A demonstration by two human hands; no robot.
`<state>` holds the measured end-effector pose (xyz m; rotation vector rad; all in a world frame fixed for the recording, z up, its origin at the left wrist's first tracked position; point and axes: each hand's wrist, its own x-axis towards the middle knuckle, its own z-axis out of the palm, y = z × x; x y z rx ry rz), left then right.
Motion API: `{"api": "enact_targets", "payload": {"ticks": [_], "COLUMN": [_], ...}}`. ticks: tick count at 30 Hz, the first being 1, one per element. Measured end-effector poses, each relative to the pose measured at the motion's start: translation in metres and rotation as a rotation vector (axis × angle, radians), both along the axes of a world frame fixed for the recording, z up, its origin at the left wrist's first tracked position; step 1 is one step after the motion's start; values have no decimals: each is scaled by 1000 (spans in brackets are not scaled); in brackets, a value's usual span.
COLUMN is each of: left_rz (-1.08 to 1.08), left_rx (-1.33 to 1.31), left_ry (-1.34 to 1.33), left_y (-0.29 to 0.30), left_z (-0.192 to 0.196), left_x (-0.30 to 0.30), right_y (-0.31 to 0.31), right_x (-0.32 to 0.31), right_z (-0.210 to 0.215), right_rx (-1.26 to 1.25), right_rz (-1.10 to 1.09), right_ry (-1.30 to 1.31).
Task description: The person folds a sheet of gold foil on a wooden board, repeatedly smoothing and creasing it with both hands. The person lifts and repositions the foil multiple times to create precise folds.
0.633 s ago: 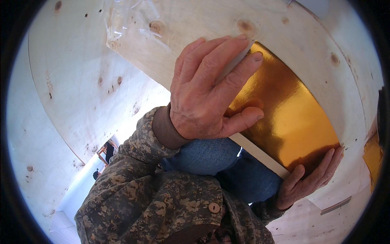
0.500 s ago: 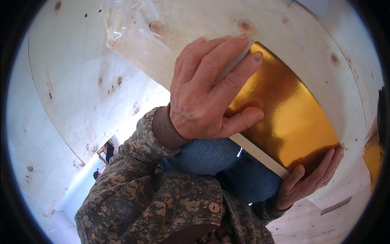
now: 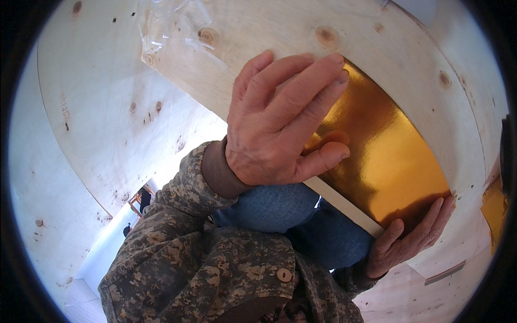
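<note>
Middle and forefinger of the left hand (image 3: 272,121) have drawn together, covering the pale strip that showed between them a moment ago, and the middle fingertip has shifted slightly toward the gold sheet (image 3: 398,145); the right hand (image 3: 409,242) stays put.

Closest to the person's body, below the left hand, I see a camouflage jacket (image 3: 226,269) with a brown cuff (image 3: 221,169) at the wrist. Blue jeans (image 3: 269,207) show between the two hands, under the table's edge.

Next come the hands. The left one is unclenched, back upward, its thumb stuck out over the sheet and its fingers reaching along the sheet's left end. The right one sits at the sheet's other end, fingers stretched out and thumb apart; I cannot tell whether it pinches anything or just rests.

So the shiny sheet lies between both hands on the pale wooden table (image 3: 398,70), with a bare wooden strip along its near side.

Farther out, crumpled clear plastic (image 3: 177,27) lies beyond the left hand's fingers, up and to the left. Past the right hand, at the far right, is another gold piece (image 3: 494,215).
</note>
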<state>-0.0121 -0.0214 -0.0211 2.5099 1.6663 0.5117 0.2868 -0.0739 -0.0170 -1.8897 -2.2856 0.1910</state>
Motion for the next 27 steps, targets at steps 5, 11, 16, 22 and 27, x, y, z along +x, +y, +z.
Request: {"api": "enact_targets", "payload": {"ticks": [5,11,16,22,27], "left_rz": [16,51,40,36,38], "left_rx": [-14,-39,-19,-29,-14], "left_ry": [20,13,-2,10,-6], "left_y": [-1,-2,-1,0,1], "left_z": [3,4,2,2,1], "left_x": [1,2,2,3,2], "right_y": [0,1,0,0,2], "right_x": [-1,-1,-1,-2,-2], "right_z": [1,0,1,2,2], "right_rx": [-7,-5,-9,-15,-9], "right_rz": [-3,2,-5,-9,4], "right_ry": [10,11,-1,-25,-7]}}
